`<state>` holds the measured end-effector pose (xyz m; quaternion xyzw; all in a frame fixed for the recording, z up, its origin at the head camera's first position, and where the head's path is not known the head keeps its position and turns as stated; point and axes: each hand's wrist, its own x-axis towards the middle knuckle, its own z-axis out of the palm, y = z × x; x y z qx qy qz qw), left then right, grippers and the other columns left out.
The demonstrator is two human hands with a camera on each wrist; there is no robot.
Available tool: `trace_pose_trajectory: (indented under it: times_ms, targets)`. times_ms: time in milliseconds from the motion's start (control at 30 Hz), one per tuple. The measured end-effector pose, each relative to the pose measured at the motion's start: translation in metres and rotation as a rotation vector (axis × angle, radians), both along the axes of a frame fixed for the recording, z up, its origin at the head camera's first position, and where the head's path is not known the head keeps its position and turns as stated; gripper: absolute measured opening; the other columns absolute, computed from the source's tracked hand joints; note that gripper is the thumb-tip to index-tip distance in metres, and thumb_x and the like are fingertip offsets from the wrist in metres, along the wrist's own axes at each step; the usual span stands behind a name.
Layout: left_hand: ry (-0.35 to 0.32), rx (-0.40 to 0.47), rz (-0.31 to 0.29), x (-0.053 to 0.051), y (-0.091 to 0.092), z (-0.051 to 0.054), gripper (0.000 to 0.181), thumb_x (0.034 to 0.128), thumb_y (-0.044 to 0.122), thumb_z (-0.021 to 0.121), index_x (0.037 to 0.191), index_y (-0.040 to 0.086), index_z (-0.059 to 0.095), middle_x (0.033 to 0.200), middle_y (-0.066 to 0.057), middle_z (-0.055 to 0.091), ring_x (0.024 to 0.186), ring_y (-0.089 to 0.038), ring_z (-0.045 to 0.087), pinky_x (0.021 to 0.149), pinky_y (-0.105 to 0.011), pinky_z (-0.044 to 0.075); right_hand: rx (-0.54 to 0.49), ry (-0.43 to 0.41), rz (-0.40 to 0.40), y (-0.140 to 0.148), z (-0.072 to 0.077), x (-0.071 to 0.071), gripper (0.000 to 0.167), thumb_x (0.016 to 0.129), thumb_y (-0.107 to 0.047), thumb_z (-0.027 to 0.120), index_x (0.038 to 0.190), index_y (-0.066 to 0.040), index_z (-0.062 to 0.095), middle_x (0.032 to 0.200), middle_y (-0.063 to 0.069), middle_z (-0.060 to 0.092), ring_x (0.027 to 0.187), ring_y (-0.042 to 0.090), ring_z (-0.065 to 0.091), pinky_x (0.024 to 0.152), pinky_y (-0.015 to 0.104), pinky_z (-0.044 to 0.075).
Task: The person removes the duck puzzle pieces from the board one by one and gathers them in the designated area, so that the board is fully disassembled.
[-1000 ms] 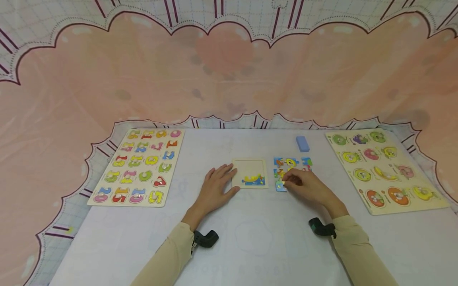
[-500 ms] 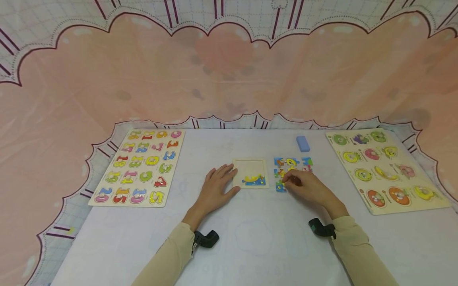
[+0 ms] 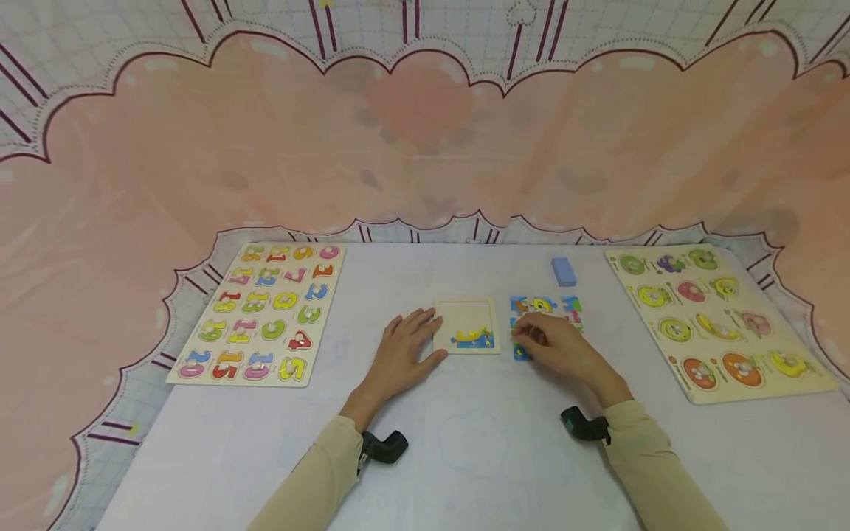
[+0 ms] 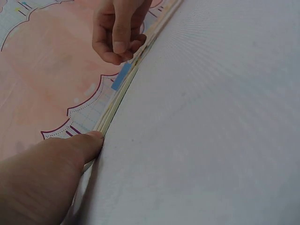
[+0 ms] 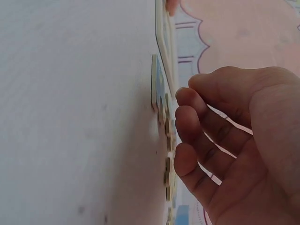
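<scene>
My left hand rests with spread fingers against the left side of a small square wooden puzzle tray. In that tray lies a blue-and-yellow puzzle piece at the lower right. Right of it, several loose jigsaw pieces lie in rows, some hidden beneath my right hand. The right wrist view shows its fingers loosely bent, thumb and index tips close together, with nothing visible between them. They hover over or touch the pieces; contact is unclear. One blue piece lies flat nearby.
A number puzzle board lies at the left and a fruit puzzle board at the right. Behind the loose pieces sits a blue block. A patterned cloth hangs beyond the white tabletop.
My right hand has shifted slightly left over the loose pieces, covering more of the left column. The left hand stays on the tray. The head view has tilted up a little.
</scene>
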<state>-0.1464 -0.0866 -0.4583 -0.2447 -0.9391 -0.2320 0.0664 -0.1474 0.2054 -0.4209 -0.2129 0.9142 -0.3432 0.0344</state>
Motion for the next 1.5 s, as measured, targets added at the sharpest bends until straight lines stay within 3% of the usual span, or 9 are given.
trace_pose_trajectory:
  times_ms: [533,767,967,1500]
  targets:
    - [0.01,-0.002,-0.004,0.001,0.0,0.001,0.058,0.0896,0.043,0.06,0.138,0.013,0.049,0.148,-0.005,0.042,0.14,-0.024,0.034,0.114,-0.052,0.022,0.022,0.041,0.084,-0.043,-0.001,-0.013,0.013,0.09,-0.013,0.062,0.102,-0.01,0.067,0.097,-0.001,0.061,0.086,0.013,0.052,0.077,0.03,0.045]
    - [0.029,-0.017,-0.004,-0.001,0.0,0.0,0.057,0.0893,0.043,0.06,0.138,0.013,0.05,0.147,-0.005,0.043,0.139,-0.024,0.035,0.113,-0.052,0.023,0.11,0.105,0.115,-0.056,-0.003,-0.014,0.024,0.09,-0.01,0.061,0.113,-0.01,0.068,0.113,0.005,0.057,0.106,0.022,0.051,0.096,0.044,0.042]
    - [0.033,0.005,-0.013,-0.001,-0.001,-0.001,0.057,0.0892,0.042,0.06,0.137,0.012,0.051,0.147,-0.006,0.044,0.139,-0.025,0.036,0.113,-0.053,0.024,0.168,0.1,0.13,-0.06,-0.005,-0.014,0.025,0.092,-0.011,0.059,0.116,-0.012,0.066,0.114,0.006,0.056,0.106,0.022,0.051,0.092,0.041,0.047]
    - [0.036,0.0,-0.004,-0.001,0.0,-0.001,0.057,0.088,0.041,0.062,0.136,0.013,0.052,0.146,-0.006,0.045,0.138,-0.024,0.037,0.113,-0.052,0.024,0.144,0.092,0.122,-0.062,-0.005,-0.01,0.019,0.091,-0.005,0.059,0.109,-0.012,0.063,0.113,0.003,0.057,0.105,0.02,0.051,0.094,0.041,0.045]
